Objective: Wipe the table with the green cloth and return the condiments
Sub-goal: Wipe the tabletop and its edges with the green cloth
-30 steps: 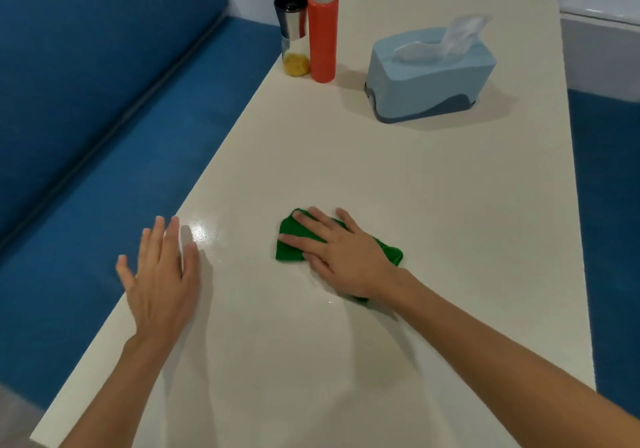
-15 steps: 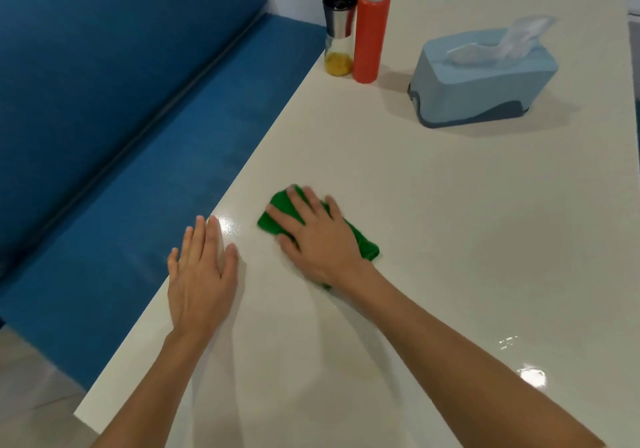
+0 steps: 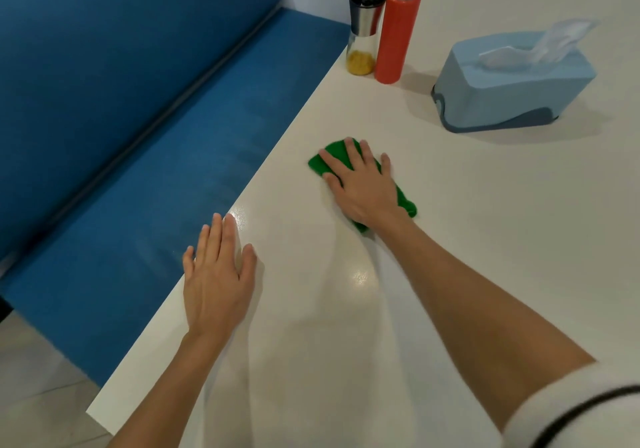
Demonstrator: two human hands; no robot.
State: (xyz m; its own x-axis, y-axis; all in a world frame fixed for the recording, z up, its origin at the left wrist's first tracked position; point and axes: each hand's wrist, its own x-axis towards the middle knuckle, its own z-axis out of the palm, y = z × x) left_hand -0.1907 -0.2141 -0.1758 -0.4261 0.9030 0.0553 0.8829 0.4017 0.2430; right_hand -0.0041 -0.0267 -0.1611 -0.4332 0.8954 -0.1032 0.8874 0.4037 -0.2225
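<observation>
Right hand [image 3: 363, 188] flat, pressing green cloth [image 3: 403, 201] on white surface [image 3: 450, 274], left hand [image 3: 216, 274] flat w/ nothing under it nr edge, red sauce bottle [image 3: 396, 35] & shaker [image 3: 363, 32] at far edge, blue tissue box [image 3: 512, 84] beyond cloth, blue bench [image 3: 138, 177] at left

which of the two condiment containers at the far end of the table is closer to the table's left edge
The shaker with the black cap, steel collar and yellow contents. It stands at the left edge; the taller red squeeze bottle stands on its right.

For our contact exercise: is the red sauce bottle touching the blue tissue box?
Apart. The head view shows a strip of bare table between the red sauce bottle and the blue tissue box.
</observation>
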